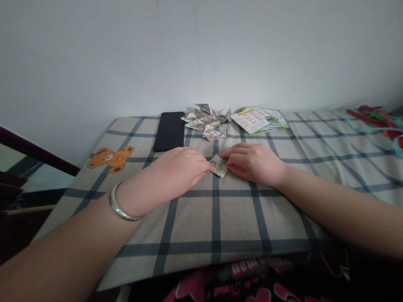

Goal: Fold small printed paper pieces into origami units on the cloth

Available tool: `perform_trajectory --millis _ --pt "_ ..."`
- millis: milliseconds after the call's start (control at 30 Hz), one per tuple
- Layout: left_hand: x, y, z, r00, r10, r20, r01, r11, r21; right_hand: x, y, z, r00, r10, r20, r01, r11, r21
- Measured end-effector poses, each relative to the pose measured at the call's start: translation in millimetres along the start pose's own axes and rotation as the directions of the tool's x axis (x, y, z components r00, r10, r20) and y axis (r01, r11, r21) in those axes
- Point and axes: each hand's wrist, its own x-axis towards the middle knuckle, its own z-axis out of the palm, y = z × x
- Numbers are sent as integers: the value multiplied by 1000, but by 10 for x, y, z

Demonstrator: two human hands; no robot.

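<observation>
A small folded piece of printed paper [218,165] lies on the checked cloth [217,214] in front of me. My left hand [178,170], with a silver bangle on its wrist, pinches the paper's left edge. My right hand [252,162] presses its fingertips on the paper's right side. Both hands rest low on the cloth with the paper between them.
Behind the hands lie a pile of several folded paper pieces [208,121], a stack of flat printed sheets [258,119] and a black phone [170,131]. A bear print [110,158] marks the cloth's left side. Red and green items [380,119] sit far right by the white wall.
</observation>
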Motion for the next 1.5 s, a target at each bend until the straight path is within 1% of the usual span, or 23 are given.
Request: perform_trajectory --millis 133,233,400,533,667,767,833,1000,1133,1200,1333,1500 --pt "13 37 -24 1000 3 -7 -3 1000 14 -12 23 -73 999 -5 42 4 1000 18" --pt "9 66 1 1000 12 -22 -11 999 51 -27 38 -121 998 3 65 -5 999 32" --pt "-6 99 72 999 -27 -37 29 998 59 -28 25 -143 997 3 76 -5 1000 23" --pt "10 86 121 998 -16 -68 19 999 40 -17 26 -112 998 -31 63 32 999 -10" --pt "40 22 190 993 -38 -109 40 999 18 -18 57 -61 997 -59 48 62 996 -60" --pt "57 -25 230 991 -21 -129 20 1000 -4 -24 70 -41 996 -79 26 81 994 -71" --pt "65 -37 240 989 -15 -147 14 1000 -4 -28 67 -40 996 -89 23 91 993 -73" --pt "79 -19 233 980 -48 -195 50 999 4 -35 49 -48 994 -105 25 107 990 -96" --pt "83 -31 244 978 -36 -204 41 999 17 -40 40 -61 982 -189 14 189 972 -140" --pt "82 -43 252 980 -25 -199 31 999 27 -40 31 -69 977 -211 16 211 966 -150" --pt "80 -51 257 980 -12 -198 20 999 39 -33 10 -61 979 -202 16 202 972 -121" --pt "78 -40 251 974 -5 -226 12 1000 26 -27 2 -26 986 -165 6 165 983 -77"
